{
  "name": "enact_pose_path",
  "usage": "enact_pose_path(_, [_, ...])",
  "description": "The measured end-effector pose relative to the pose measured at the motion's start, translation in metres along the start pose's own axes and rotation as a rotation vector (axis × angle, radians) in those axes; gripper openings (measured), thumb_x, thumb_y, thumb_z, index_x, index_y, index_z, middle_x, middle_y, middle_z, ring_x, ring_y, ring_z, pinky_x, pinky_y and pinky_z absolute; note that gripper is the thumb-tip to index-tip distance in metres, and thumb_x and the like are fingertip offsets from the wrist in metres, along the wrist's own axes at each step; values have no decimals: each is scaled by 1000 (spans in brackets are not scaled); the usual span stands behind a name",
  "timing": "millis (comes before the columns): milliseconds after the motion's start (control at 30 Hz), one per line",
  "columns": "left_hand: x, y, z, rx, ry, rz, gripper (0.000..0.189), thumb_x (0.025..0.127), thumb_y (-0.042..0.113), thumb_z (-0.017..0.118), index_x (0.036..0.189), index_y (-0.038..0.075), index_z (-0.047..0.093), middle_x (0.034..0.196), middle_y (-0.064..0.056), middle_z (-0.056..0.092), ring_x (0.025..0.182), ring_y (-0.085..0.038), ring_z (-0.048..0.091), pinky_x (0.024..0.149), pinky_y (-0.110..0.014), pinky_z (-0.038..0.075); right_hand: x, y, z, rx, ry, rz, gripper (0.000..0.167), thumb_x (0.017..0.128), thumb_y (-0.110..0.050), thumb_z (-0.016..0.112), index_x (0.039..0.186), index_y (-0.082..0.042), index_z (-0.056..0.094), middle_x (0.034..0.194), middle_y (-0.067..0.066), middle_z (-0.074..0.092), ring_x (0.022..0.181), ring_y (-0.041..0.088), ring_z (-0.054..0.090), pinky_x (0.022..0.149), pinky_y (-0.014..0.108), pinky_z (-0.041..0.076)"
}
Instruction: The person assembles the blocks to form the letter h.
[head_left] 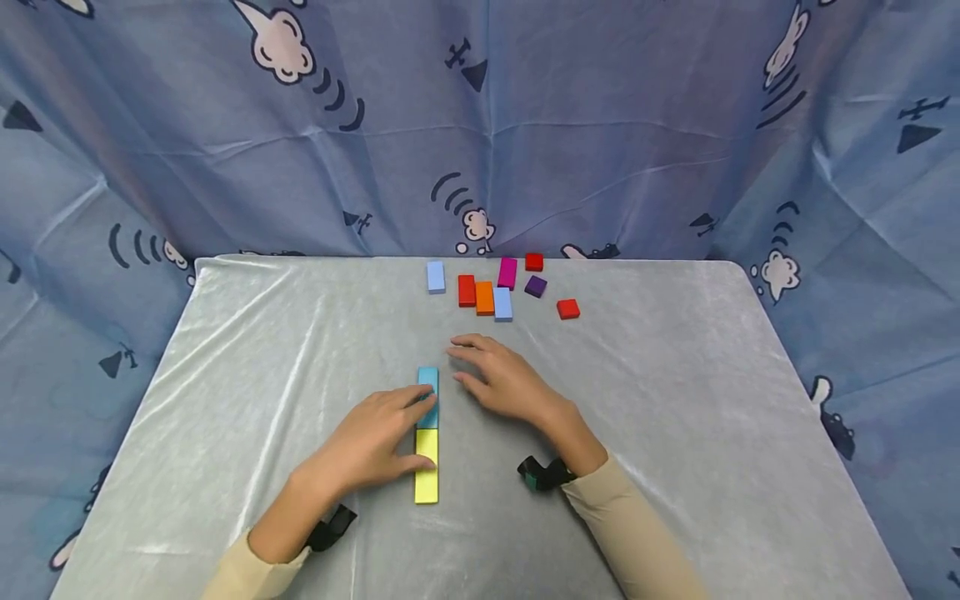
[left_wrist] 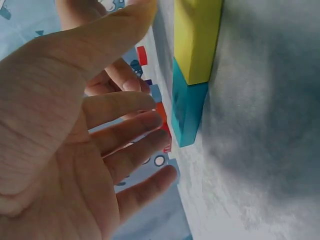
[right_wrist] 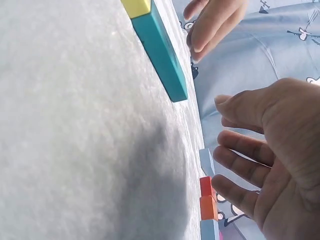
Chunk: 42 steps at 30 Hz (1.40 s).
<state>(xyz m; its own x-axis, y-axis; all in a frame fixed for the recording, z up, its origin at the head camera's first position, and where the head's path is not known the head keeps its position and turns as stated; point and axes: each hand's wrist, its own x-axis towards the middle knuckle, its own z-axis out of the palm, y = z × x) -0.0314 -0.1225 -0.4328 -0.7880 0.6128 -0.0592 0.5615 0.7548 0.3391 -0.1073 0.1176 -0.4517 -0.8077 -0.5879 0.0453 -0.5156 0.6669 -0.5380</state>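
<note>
A teal block and a yellow block lie end to end in a straight line on the cloth, the teal one farther away. My left hand is over their left side, its fingers and thumb spread and overlapping both blocks in the head view. In the left wrist view, that hand's relaxed fingers stand apart from the teal block. To the right of the teal block's far end, my right hand hovers with loosely bent fingers and an empty palm.
Toward the back edge of the cloth-covered table lie several more blocks, among them a light blue block, an orange block, a magenta block, a purple block and a red block. A patterned blue curtain hangs behind.
</note>
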Motion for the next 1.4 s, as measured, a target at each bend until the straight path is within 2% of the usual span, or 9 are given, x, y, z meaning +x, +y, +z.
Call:
enact_pose_path(100, [4,-4,0,-15,-8,-3,87,85,49,87,151,1,57,159,-19,54,145,-35,56,116,-55,50,0,2,0,6,7,11,45,104,-22,69,147,-7,64,154,13,59,144,30,57,123,49,46])
enact_pose_path(300, [1,-13,10,-32,29,-9,83,88,51,84,150,1,58,159,-18,54,142,-36,59,114,-54,52,-1,6,-1,11,19,46,47,105,-27,68,148,-9,63,156,12,58,145,30,56,123,51,47])
enact_pose_path(500, [-4,-15,15,-56,-5,-15,87,88,50,85,154,2,54,164,-16,49,151,-34,51,122,-54,46,-3,11,-3,6,16,78,47,105,-28,66,148,-10,63,156,11,58,145,30,56,123,51,47])
enact_pose_path(700, [-1,-11,15,-73,-28,-18,86,88,48,84,155,5,52,166,-15,47,156,-33,43,128,-51,39,-5,14,-7,3,33,97,47,104,-27,68,148,-9,63,154,11,59,143,31,57,121,53,48])
enact_pose_path(867, [-1,-10,12,-94,-42,-40,83,89,44,85,155,5,53,167,-17,44,157,-33,42,130,-51,36,1,17,-8,17,63,82,46,104,-26,69,146,-7,64,153,12,60,143,32,57,122,52,47])
enact_pose_path(1067, [2,-13,9,-102,-50,-51,83,90,42,84,156,4,51,168,-15,43,155,-33,44,128,-51,39,11,28,-12,30,94,95,48,103,-23,70,147,-6,63,153,13,59,143,34,57,122,54,47])
enact_pose_path(1233, [2,-15,10,-133,-59,-49,86,90,41,84,157,3,49,169,-15,41,159,-32,39,130,-51,36,23,38,-23,24,94,109,51,102,-22,71,148,-4,61,152,16,58,142,35,57,122,53,47])
enact_pose_path(1400, [-1,-14,13,-163,-71,-38,85,91,39,84,158,2,48,169,-15,42,157,-33,41,125,-51,43,33,45,-34,24,76,162,53,101,-22,72,149,-3,59,157,17,53,147,38,51,124,56,44])
